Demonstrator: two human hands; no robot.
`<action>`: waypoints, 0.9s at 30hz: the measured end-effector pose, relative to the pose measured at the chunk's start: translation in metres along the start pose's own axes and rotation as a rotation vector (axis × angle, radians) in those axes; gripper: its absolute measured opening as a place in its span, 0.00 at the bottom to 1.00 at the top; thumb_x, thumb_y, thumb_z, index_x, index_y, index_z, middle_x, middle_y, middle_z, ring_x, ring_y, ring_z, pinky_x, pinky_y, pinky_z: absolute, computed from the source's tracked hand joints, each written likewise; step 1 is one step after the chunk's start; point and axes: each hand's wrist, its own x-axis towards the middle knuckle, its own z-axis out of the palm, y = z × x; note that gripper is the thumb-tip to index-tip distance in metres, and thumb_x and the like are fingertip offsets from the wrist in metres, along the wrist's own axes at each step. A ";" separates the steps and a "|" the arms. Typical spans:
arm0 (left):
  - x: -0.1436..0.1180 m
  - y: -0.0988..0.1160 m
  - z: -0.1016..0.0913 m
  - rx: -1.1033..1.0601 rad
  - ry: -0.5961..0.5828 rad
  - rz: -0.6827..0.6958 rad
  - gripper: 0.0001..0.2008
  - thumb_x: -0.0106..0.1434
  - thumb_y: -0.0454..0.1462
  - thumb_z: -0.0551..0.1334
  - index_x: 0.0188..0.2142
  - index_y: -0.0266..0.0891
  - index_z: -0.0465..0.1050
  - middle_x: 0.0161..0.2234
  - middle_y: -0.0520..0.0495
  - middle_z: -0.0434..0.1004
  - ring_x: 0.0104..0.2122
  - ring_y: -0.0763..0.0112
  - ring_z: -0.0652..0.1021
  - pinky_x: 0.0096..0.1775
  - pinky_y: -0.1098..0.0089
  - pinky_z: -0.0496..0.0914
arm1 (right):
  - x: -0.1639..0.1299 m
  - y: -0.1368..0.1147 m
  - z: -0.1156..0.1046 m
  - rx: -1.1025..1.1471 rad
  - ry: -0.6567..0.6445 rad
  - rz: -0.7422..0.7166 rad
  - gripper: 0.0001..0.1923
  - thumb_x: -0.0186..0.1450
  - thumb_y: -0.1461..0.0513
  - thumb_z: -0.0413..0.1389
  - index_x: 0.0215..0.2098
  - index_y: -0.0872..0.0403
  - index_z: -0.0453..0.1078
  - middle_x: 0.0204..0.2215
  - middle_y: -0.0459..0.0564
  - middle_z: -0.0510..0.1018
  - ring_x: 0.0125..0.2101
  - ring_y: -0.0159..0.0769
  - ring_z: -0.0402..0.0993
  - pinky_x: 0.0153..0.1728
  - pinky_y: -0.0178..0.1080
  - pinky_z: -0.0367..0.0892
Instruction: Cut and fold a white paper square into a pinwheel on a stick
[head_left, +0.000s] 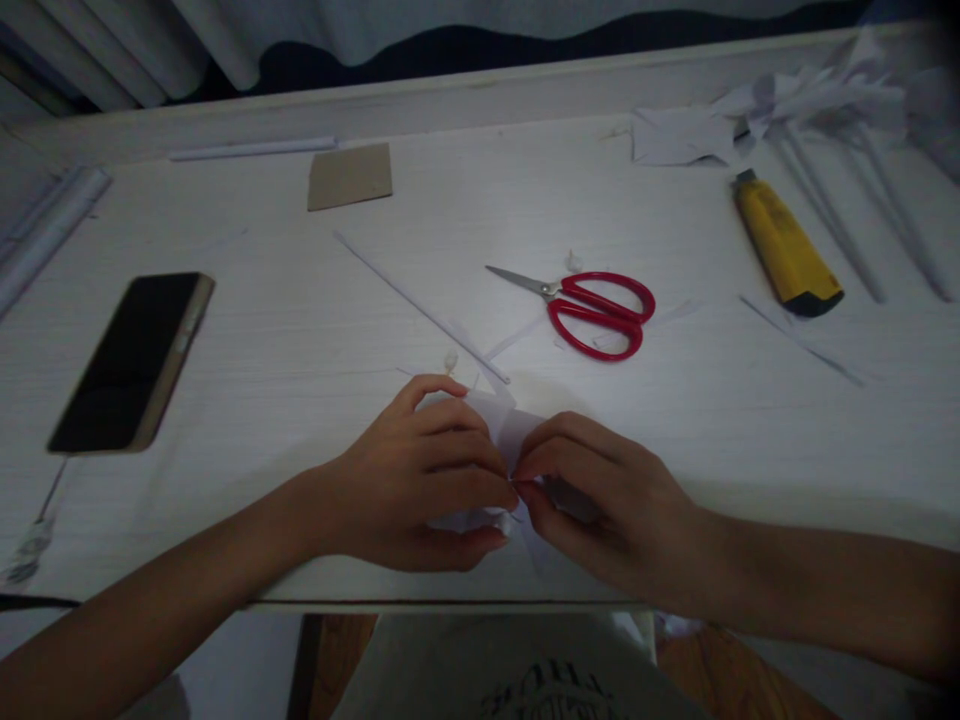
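Near the table's front edge, my left hand (442, 480) is curled over a piece of white paper (517, 425), its fingers holding the paper. My right hand (600, 495) meets it from the right, thumb and forefinger pinched together at the paper's middle; whatever thin bit sits between those tips is too small to name. Part of the paper is hidden beneath both hands. Just beyond them lies a thin rolled paper stick (420, 305), slanting toward the paper. Red-handled scissors (592, 305) rest farther back, blades slightly apart and pointing left.
At left lies a phone (127, 365) with a cord. A cardboard piece (350, 177) and a paper roll (255, 149) are at the back; more paper rolls (52, 225) lie far left. On the right are a yellow glue bottle (787, 245) and white paper flowers (832, 105) with stems.
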 end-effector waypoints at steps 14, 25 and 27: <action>0.000 0.001 0.003 -0.001 0.025 -0.018 0.07 0.51 0.39 0.60 0.32 0.44 0.69 0.29 0.55 0.75 0.33 0.71 0.71 0.46 0.59 0.55 | -0.001 -0.001 -0.001 0.014 -0.012 0.021 0.04 0.57 0.69 0.49 0.31 0.58 0.63 0.28 0.49 0.67 0.30 0.31 0.63 0.30 0.33 0.62; 0.000 0.000 0.002 0.012 -0.008 0.011 0.07 0.51 0.38 0.59 0.32 0.44 0.69 0.30 0.56 0.76 0.33 0.71 0.71 0.47 0.59 0.55 | -0.002 0.000 -0.001 0.021 -0.009 0.005 0.04 0.58 0.69 0.49 0.32 0.57 0.63 0.29 0.49 0.67 0.31 0.32 0.63 0.31 0.34 0.62; -0.001 0.000 0.003 0.010 -0.006 0.012 0.07 0.51 0.38 0.59 0.32 0.44 0.69 0.30 0.56 0.76 0.34 0.71 0.71 0.47 0.59 0.55 | -0.002 0.000 0.000 0.025 -0.013 0.008 0.04 0.58 0.69 0.49 0.32 0.57 0.63 0.29 0.49 0.67 0.31 0.32 0.63 0.31 0.34 0.62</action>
